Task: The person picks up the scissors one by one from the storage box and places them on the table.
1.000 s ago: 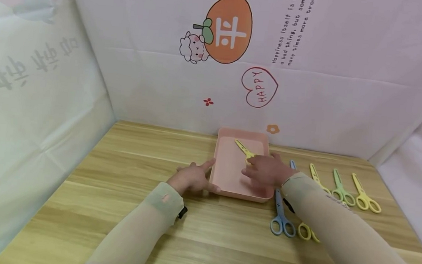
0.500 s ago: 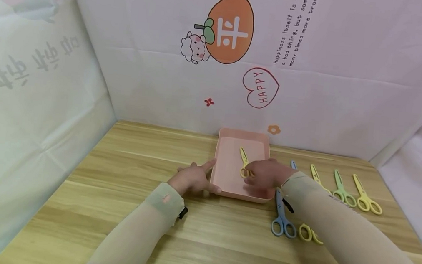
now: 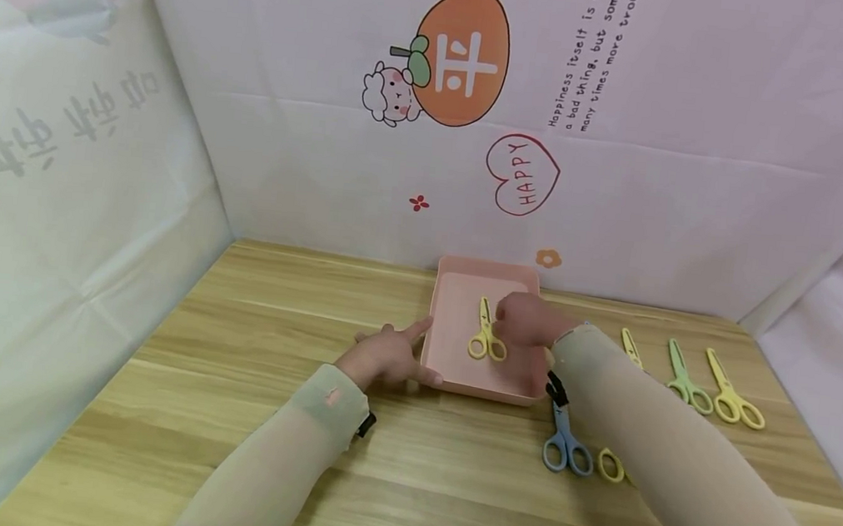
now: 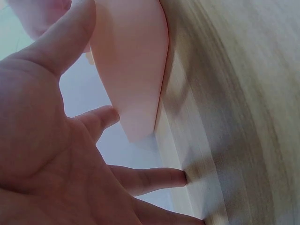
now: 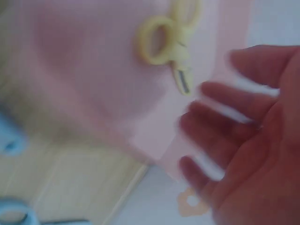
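Yellow scissors (image 3: pixel 487 329) lie inside the pink tray (image 3: pixel 446 365), handles toward the person and blades toward the back wall. Just right of them, over the tray, is my right hand (image 3: pixel 528 318). In the right wrist view its fingers are loosely bent and hold nothing, a short gap from the scissors' blade tip. My left hand (image 3: pixel 389 355) is at the tray's left side, with thumb and forefinger spread along the rim at the near corner. From the left wrist view, the other fingers of the left hand (image 4: pixel 70 140) reach down to the wooden table beside the tray wall.
To the right of the tray lie blue scissors (image 3: pixel 563 447), green scissors (image 3: pixel 685 378), and yellow scissors (image 3: pixel 733 399). More yellow scissors (image 3: pixel 610 465) are partly covered by the right sleeve (image 3: pixel 647 433). A printed white cloth (image 3: pixel 308 178) stands behind the table.
My right hand has let go of the yellow scissors and moved back and slightly right. The scissors have been turned and shifted nearer in the tray. My left hand stays put.
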The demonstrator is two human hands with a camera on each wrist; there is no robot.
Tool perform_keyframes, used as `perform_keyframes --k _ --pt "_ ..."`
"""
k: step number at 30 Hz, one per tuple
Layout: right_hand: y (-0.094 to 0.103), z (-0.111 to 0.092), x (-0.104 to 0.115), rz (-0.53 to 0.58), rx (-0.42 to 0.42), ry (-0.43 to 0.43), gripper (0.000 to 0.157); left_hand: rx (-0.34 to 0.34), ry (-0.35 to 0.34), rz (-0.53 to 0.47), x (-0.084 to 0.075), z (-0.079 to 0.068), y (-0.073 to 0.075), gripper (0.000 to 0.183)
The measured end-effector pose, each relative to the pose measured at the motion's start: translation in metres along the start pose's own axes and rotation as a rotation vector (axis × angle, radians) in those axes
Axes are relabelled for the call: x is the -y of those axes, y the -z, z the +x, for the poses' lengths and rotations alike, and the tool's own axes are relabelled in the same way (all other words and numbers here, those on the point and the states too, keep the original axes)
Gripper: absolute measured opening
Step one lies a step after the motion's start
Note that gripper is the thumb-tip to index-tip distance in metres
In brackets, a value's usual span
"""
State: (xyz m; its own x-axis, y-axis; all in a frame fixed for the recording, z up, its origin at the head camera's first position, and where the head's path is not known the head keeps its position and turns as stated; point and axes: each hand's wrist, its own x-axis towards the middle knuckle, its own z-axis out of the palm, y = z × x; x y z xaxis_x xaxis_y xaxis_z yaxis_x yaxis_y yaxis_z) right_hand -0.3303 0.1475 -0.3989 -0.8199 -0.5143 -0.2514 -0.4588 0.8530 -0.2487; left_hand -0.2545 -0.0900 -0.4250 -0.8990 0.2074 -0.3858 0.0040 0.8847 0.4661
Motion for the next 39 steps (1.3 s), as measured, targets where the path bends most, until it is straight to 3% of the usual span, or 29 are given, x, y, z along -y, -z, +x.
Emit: perform_keyframes --k 2,5,8,12,19,24,29,36,39 --pt "0.004 0.004 -0.002 0.029 0.033 -0.116 0.032 0.000 0.000 0.003 -0.001 0.000 0.000 0.109" --pt "0.004 0.008 -0.003 0.013 0.112 -0.209 0.033 0.004 -0.004 0.006 -0.002 -0.001 0.000 0.109" --pt "-0.004 0.013 -0.003 -0.073 0.128 -0.221 0.026 0.008 -0.010 0.005 -0.004 -0.001 0.000 0.109" --pt "-0.014 0.022 -0.002 -0.164 0.084 -0.241 0.022 0.009 -0.006 -0.001 -0.007 -0.002 0.001 0.109" --pt "-0.018 0.037 -0.006 -0.150 0.081 -0.267 0.023 -0.001 -0.013 -0.010 -0.009 -0.004 0.000 0.108" --pt "-0.018 0.035 -0.007 -0.163 0.082 -0.251 0.023 0.002 -0.005 -0.010 -0.009 -0.004 -0.001 0.108" --pt "-0.015 0.032 -0.015 -0.168 0.028 -0.216 0.025 0.000 0.008 -0.022 -0.009 -0.003 -0.001 0.109" --pt "0.006 0.013 -0.035 -0.072 0.011 -0.059 0.029 0.013 0.010 -0.023 -0.005 -0.002 0.000 0.110" --pt "0.017 0.001 -0.050 -0.075 -0.068 0.004 0.025 0.012 0.006 0.003 -0.003 -0.002 0.000 0.109"
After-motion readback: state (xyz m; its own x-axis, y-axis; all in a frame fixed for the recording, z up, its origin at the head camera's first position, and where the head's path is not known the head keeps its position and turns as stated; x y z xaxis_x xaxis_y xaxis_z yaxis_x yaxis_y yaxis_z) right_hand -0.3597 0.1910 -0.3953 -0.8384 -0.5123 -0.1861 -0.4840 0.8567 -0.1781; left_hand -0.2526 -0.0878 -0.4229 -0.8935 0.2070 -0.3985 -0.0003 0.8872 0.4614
